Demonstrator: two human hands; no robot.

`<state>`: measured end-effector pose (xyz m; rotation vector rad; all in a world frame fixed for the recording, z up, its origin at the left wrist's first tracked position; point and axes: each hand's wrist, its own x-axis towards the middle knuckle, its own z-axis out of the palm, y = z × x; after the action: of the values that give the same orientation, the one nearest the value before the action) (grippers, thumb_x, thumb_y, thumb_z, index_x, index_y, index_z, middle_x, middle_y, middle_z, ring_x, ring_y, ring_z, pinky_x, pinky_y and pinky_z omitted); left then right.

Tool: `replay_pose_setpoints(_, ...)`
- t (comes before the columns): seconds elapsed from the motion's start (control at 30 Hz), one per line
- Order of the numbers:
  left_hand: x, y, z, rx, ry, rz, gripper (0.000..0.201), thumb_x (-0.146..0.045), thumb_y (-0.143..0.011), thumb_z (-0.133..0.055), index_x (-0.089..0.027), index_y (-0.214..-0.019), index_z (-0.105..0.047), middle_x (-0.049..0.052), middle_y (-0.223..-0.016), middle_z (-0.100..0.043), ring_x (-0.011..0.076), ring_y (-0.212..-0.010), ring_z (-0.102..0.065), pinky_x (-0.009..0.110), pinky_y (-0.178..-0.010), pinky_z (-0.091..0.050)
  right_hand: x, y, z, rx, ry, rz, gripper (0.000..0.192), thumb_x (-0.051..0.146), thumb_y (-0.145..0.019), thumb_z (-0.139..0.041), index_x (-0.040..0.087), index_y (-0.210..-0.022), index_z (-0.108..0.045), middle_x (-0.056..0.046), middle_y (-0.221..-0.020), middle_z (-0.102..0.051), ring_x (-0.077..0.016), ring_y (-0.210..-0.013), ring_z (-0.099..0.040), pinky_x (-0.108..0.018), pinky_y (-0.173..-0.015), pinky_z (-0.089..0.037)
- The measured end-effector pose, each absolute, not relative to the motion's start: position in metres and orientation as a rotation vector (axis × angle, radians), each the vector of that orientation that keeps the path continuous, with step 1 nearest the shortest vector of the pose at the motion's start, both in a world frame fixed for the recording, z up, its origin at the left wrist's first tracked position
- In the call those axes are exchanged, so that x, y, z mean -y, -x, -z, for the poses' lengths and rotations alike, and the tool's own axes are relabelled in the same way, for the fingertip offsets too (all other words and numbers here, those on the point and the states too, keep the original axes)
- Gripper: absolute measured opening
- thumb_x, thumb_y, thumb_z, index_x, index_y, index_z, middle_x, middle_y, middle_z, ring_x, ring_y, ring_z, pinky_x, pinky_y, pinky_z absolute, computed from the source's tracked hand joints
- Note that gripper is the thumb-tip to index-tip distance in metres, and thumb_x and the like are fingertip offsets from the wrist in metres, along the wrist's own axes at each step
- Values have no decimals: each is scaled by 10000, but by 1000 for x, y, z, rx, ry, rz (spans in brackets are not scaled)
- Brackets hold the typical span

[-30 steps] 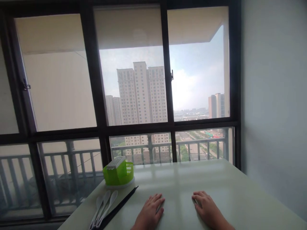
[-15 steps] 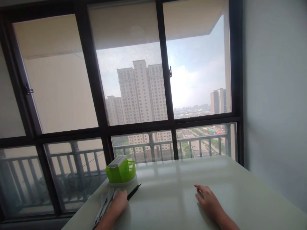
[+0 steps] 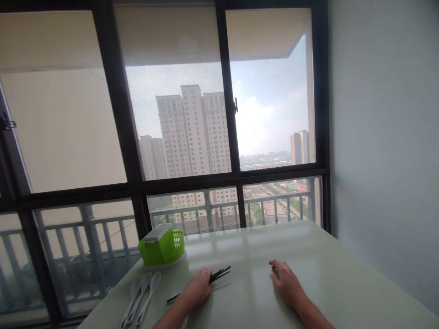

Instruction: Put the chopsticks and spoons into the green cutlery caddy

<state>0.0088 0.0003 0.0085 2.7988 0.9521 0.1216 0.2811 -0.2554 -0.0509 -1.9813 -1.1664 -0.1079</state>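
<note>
My left hand [image 3: 199, 287] is closed around several black chopsticks [image 3: 220, 273], just above the table. Their ends stick out on both sides of the hand. To its left, three white spoons [image 3: 150, 292] lie side by side, handles toward me. A bright green cutlery holder [image 3: 161, 252] with a white slotted part on top stands on a white base beyond the spoons. Over on the right, my right hand [image 3: 286, 282] rests on the table with its fingers loosely bent and apart, holding nothing visible.
The pale glossy table [image 3: 260, 246] reaches back to a dark-framed window [image 3: 192, 185]. A plain wall [image 3: 380, 137] rises along the right. Outside are a balcony railing [image 3: 207, 208] and tall buildings [image 3: 192, 132].
My left hand has moved right, away from the spoons, carrying the chopsticks, and the spoons now show fully. The right hand stays about where it was. The head view has turned slightly right.
</note>
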Motion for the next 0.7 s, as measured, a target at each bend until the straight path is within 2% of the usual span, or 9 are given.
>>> replay_pose_setpoints(0.13, 27, -32, 0, -877, -2778, -200, 432, -26, -732, -520, -211, -1120, -567, 74, -1131, -695, 230, -1077, -635, 295, -916, -449, 257, -270, 34, 1192, 2020, 141, 400, 135, -856, -462, 156, -1189, -681, -113, -1090, -690, -238, -1084, -609, -320, -1009, -418)
replay_pose_setpoints(0.27, 44, -49, 6, -892, -2783, -235, 298, -71, -773, -507, -178, -1021, -633, 121, -1085, -709, 274, -1063, -648, 347, -924, -467, 255, -247, 18, 1189, 2041, 81, 294, 151, -888, -469, 167, -1066, -703, -98, -1005, -700, -225, -1007, -624, -304, -928, -434)
replay_pose_setpoints(0.37, 55, -56, 8, -870, -2814, -281, 286, -146, -828, -509, -156, -1070, -660, 154, -1205, -678, 307, -1197, -591, 395, -1043, -422, 250, -219, 18, 1212, 2050, -17, 203, 228, -919, -508, 186, -961, -702, -70, -933, -701, -217, -951, -619, -292, -865, -433)
replay_pose_setpoints(0.47, 62, -57, 9, -798, -2838, -299, 304, -176, -889, -473, -141, -1126, -659, 159, -1253, -665, 292, -1231, -578, 380, -1073, -407, 245, -189, 26, 1276, 2008, -49, 171, 203, -870, -568, 192, -977, -702, -64, -940, -700, -229, -976, -603, -300, -880, -423)
replay_pose_setpoints(0.6, 60, -53, 6, -731, -2837, -329, 323, -113, -920, -399, -158, -1118, -649, 144, -1139, -722, 263, -1103, -662, 362, -1004, -445, 242, -162, 39, 1289, 1944, -53, 174, 166, -814, -593, 191, -943, -707, -80, -969, -692, -257, -994, -598, -349, -933, -427)
replay_pose_setpoints(0.7, 59, -52, -9, -792, -2798, -407, 346, -162, -983, -307, -152, -1181, -590, 152, -978, -749, 293, -951, -717, 384, -874, -486, 237, -155, 47, 1212, 1814, -144, 340, 185, -799, -613, 174, -1130, -688, -114, -1094, -678, -269, -1051, -612, -371, -979, -446)
